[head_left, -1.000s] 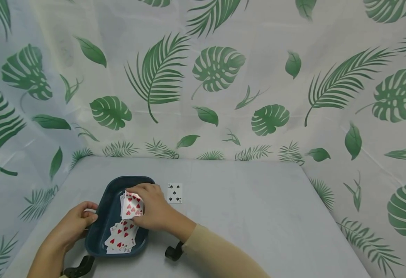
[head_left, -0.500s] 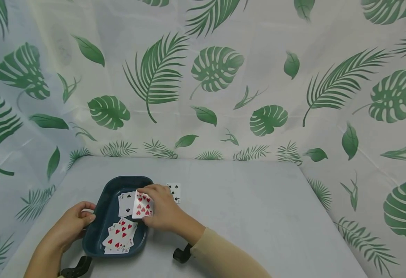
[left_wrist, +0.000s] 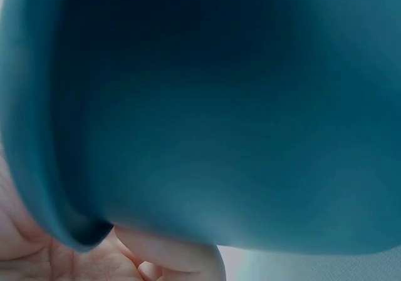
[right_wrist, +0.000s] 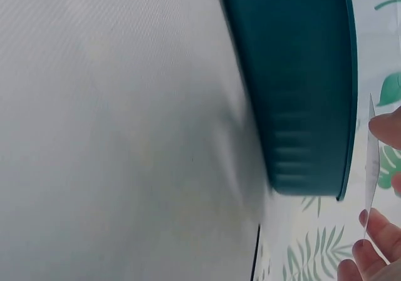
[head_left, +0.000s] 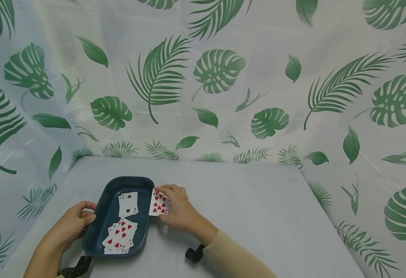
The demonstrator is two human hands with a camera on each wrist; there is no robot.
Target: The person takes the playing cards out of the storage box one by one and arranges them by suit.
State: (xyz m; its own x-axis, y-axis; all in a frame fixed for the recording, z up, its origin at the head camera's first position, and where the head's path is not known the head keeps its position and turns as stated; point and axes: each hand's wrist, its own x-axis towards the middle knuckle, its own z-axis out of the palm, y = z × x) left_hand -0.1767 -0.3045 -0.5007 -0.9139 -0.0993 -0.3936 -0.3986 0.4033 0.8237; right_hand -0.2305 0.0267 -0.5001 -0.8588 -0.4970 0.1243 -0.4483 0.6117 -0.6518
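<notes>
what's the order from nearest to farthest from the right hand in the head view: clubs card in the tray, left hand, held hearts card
1. Held hearts card: in the right hand, at its left side.
2. Clubs card: farther left, inside the tray.
3. Left hand: farthest, at the tray's left edge.

Dark blue tray (head_left: 110, 210) at left hand (head_left: 71, 222); red-heart-patterned white card (head_left: 156, 208) in right hand (head_left: 180, 210); green-leaf-patterned white backdrop (head_left: 175, 127) beyond both.

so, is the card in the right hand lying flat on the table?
No, the right hand holds the card up off the table, as the right wrist view shows edge-on.
</notes>
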